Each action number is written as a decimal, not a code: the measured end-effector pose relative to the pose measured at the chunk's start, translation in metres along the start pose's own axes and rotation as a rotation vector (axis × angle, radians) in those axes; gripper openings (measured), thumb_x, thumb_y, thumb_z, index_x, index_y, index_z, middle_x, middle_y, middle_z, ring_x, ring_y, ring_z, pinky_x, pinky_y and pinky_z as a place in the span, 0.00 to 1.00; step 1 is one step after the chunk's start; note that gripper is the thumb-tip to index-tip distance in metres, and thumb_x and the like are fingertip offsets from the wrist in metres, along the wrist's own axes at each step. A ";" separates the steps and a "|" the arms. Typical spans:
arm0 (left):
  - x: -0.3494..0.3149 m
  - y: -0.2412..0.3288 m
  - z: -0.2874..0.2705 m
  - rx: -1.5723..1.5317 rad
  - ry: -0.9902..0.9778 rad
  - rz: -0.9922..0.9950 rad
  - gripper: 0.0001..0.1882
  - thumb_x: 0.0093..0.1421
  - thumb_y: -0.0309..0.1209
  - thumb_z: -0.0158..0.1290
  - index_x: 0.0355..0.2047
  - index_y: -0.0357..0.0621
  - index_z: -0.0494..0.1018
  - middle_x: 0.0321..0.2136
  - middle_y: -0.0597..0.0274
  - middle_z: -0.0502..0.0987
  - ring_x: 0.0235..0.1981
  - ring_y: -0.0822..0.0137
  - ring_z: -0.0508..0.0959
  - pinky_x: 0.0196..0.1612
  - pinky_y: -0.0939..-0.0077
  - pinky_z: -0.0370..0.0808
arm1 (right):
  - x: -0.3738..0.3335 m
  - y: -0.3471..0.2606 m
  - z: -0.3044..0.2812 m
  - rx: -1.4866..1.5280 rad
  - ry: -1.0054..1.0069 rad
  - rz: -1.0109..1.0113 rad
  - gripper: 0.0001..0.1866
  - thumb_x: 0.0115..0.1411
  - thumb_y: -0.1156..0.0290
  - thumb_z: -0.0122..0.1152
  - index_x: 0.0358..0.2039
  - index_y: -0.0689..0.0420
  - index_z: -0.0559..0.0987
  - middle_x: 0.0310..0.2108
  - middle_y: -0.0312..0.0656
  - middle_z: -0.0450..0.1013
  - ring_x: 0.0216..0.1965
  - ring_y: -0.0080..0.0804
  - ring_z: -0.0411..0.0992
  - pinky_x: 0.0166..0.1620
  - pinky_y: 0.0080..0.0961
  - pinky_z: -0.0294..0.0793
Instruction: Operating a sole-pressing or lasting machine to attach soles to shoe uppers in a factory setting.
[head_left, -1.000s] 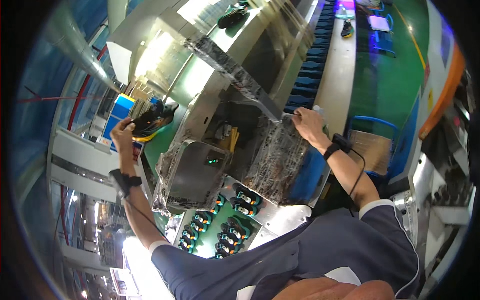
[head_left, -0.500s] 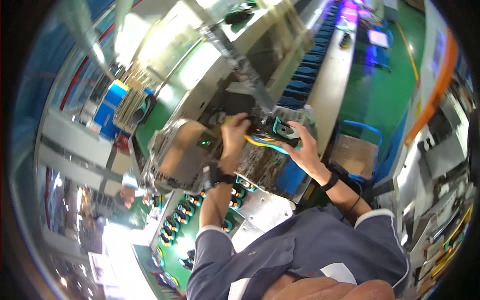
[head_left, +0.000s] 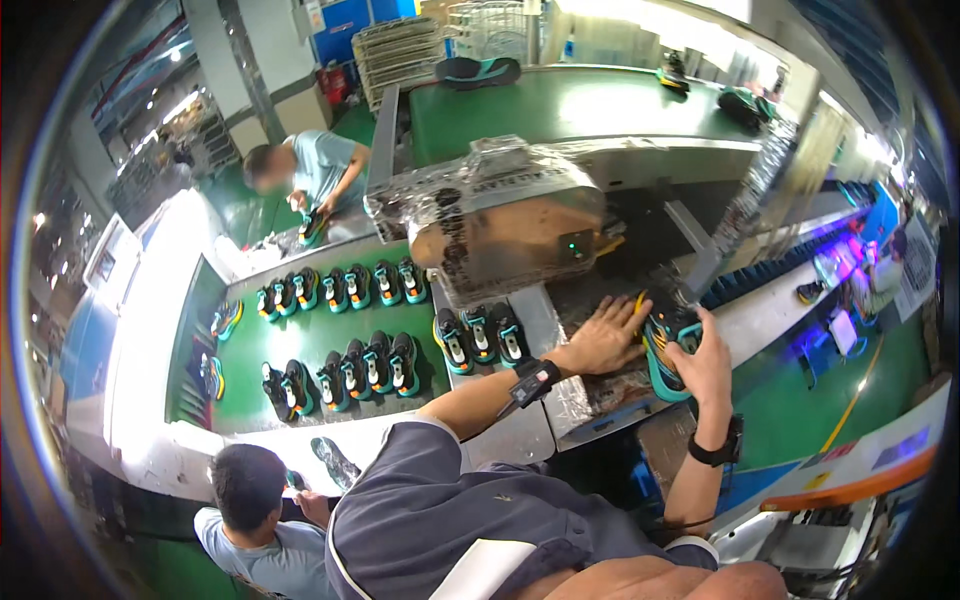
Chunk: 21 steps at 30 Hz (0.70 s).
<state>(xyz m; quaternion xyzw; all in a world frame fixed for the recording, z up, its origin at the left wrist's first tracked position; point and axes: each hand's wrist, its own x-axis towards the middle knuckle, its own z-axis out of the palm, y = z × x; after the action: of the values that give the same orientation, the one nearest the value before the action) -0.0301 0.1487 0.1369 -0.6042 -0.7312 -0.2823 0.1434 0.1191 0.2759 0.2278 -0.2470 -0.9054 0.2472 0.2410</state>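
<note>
A black running shoe [head_left: 664,345] with a teal and yellow sole is in front of me at the right of the wrapped machine. My right hand [head_left: 708,362] is closed round its near side, thumb on the upper and fingers on the far side. Palm down, my left hand [head_left: 603,338] has its fingers stretched out, their tips touching the yellow edge on the shoe's left. The shoe's underside and toe are partly hidden. A machine [head_left: 505,235] wrapped in clear plastic, with small green lights, stands beyond my left hand.
Rows of similar shoes [head_left: 365,368] stand on the green belt [head_left: 230,395] at left, three more beside the metal plate [head_left: 525,425]. One co-worker [head_left: 255,530] is at near left, another [head_left: 325,170] behind the belt. A slanted wrapped post [head_left: 755,185] rises at right.
My view has swung left, bringing the shoe rows and co-workers in. The shoe has turned in my hands. My left fingers have gone from curled to stretched along its side.
</note>
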 end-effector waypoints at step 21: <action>-0.014 -0.017 0.018 -0.214 0.211 -0.062 0.41 0.50 0.46 0.58 0.59 0.32 0.61 0.53 0.26 0.64 0.57 0.35 0.64 0.63 0.39 0.52 | 0.031 -0.004 0.026 -0.122 -0.073 0.131 0.33 0.47 0.77 0.66 0.56 0.60 0.69 0.42 0.44 0.73 0.39 0.28 0.73 0.46 0.25 0.71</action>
<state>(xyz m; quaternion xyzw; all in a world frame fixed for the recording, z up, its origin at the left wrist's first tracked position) -0.0413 0.1463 0.1110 -0.5600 -0.6960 -0.4251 0.1455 0.0798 0.2819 0.2195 -0.3107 -0.9089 0.2155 0.1757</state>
